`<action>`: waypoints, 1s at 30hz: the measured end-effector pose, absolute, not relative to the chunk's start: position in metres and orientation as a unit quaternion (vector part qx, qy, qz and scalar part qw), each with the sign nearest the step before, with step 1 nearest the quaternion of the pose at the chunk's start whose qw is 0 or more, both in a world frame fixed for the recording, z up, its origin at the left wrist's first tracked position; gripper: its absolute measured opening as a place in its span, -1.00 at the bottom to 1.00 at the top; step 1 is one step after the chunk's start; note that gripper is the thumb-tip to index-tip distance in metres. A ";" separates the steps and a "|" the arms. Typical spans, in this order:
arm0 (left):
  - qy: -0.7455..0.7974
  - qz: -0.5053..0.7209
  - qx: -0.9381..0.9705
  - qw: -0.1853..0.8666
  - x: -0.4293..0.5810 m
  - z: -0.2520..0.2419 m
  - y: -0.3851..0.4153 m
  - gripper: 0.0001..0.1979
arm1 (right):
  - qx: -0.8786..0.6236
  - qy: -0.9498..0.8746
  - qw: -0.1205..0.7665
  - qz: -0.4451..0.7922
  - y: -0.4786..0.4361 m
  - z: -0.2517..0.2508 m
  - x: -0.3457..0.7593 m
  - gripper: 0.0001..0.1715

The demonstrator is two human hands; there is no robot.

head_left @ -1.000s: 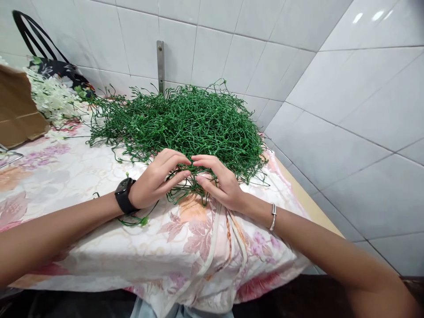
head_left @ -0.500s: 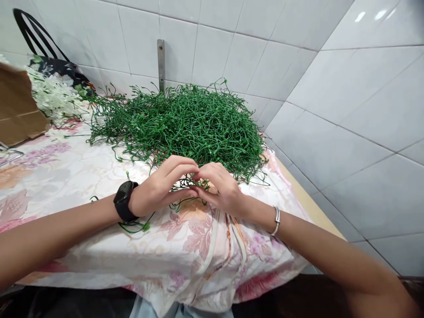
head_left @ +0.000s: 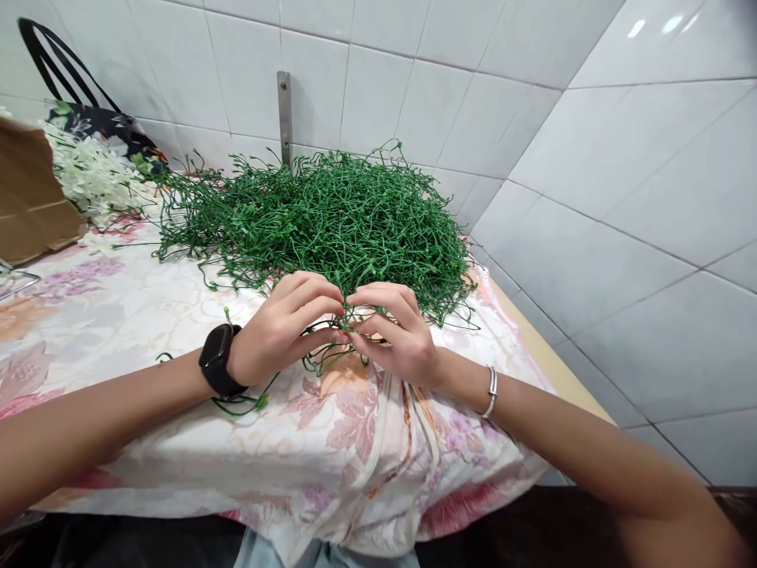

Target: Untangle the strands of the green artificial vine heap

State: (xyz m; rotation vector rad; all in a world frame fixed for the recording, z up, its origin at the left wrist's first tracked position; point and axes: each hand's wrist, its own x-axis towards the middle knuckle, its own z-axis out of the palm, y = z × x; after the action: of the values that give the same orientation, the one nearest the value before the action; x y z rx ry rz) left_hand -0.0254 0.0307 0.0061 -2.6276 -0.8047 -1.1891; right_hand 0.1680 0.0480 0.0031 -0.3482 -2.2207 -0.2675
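Observation:
Thin green artificial stems (head_left: 322, 359) lie between my two hands, in front of a large heap of the same green stems (head_left: 355, 221). My left hand (head_left: 284, 327), with a black band at the wrist, pinches some of them between thumb and fingers. From the other side my right hand (head_left: 402, 331) grips the same stems, its fingertips close to those of the left. Just where the fingers press is partly hidden. A loose green stem (head_left: 242, 406) rests on the cloth below my left wrist.
A flowered cloth (head_left: 147, 300) covers the table. On the left are white artificial flowers (head_left: 98, 177), a brown cardboard piece (head_left: 35, 193) and a dark bag (head_left: 106, 126). Tiled walls (head_left: 591, 166) stand behind and to the right; a metal strip (head_left: 285, 114) is fixed at the back.
My fingers have shifted on the stems; the right-hand fingers are spread a little further from each other. Both hands stay at nearly the same place.

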 end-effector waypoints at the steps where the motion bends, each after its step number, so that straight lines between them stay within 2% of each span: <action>1: -0.262 -0.385 -0.882 0.066 -0.025 0.006 0.031 -0.78 | -0.141 -0.886 0.427 -0.111 0.048 0.003 0.168 -0.88; 9: -0.231 -0.363 -0.901 0.050 -0.024 0.006 0.031 -0.81 | -0.189 -0.880 0.421 -0.115 0.046 0.005 0.167 -0.85; 16: -0.264 -0.321 -0.908 0.042 -0.024 0.009 0.032 -0.86 | -0.188 -0.894 0.392 -0.110 0.046 0.003 0.166 -0.81; 22: -0.264 -0.320 -0.910 0.022 -0.023 0.006 0.033 -0.87 | -0.194 -0.897 0.388 -0.088 0.048 0.002 0.167 -0.90; 30: -0.299 -0.343 -0.890 0.026 -0.022 0.005 0.033 -0.91 | -0.222 -0.912 0.330 -0.098 0.050 0.004 0.167 -0.86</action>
State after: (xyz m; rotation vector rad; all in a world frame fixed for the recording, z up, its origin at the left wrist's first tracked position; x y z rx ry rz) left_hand -0.0221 0.0329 0.0045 -2.7506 -0.9255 -1.0602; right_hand 0.1667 0.0496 0.0038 -0.5810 -2.3860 -0.2569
